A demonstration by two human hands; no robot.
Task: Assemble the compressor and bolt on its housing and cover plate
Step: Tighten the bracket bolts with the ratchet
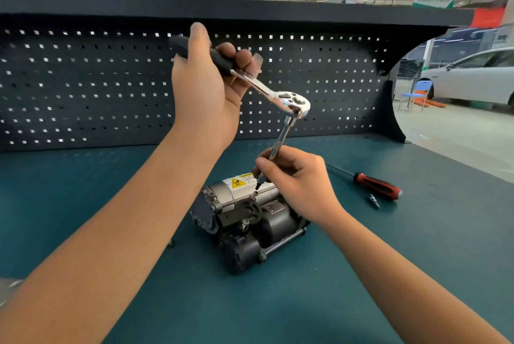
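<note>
The compressor (244, 221), black and silver with a yellow warning label, lies on the green bench mat (111, 232). My left hand (205, 87) grips the black handle of a chrome ratchet wrench (289, 100), held high above the compressor. A long extension bar (281, 137) runs down from the ratchet head. My right hand (297, 179) pinches the lower end of that bar, and the bit tip sits just above a small bolt (255, 194) standing on the compressor's top. A second bolt (244, 222) shows lower on the black housing.
A red-and-black screwdriver (375, 185) and a small silver bit (374, 201) lie on the mat right of the compressor. A dark pegboard (83, 87) walls off the back of the bench. A white car (472, 76) stands beyond the bench's right end.
</note>
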